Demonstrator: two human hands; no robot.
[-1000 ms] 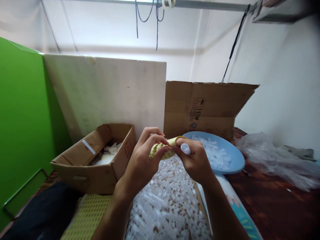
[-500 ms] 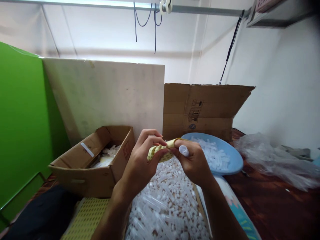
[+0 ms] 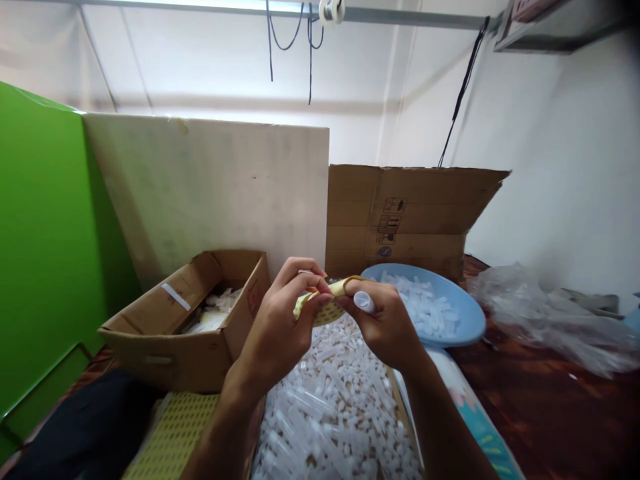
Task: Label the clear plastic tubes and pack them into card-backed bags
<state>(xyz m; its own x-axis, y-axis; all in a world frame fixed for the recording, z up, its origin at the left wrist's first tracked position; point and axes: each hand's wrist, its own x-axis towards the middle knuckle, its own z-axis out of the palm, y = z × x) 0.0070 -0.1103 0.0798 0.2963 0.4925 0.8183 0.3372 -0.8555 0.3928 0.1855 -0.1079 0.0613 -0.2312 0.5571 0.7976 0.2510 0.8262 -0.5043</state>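
- Far out past the left hand (image 3: 280, 320) stands a green panel (image 3: 45, 233), with a pale board (image 3: 215, 187) upright behind; both wall in that side.
- Just beside the left wrist sits an open cardboard box (image 3: 190, 327), its near corner close to the forearm.
- The left hand is curled shut, thumb and fingers pinching one end of a yellow dotted strip (image 3: 323, 303).
- The strip bridges the two hands, raised above a heap of small clear tubes (image 3: 330, 413) directly beneath them.
- The right hand (image 3: 387, 327) is closed on the strip's other end, and a small white-capped tube (image 3: 365, 302) is tucked in its fingers too.
- Just beyond the right hand lies a blue basin (image 3: 470, 320) of clear pieces, backed by a tall carton (image 3: 400, 220).
- Further right, open dark tabletop (image 3: 550, 413) and crumpled plastic (image 3: 540, 313) well apart.
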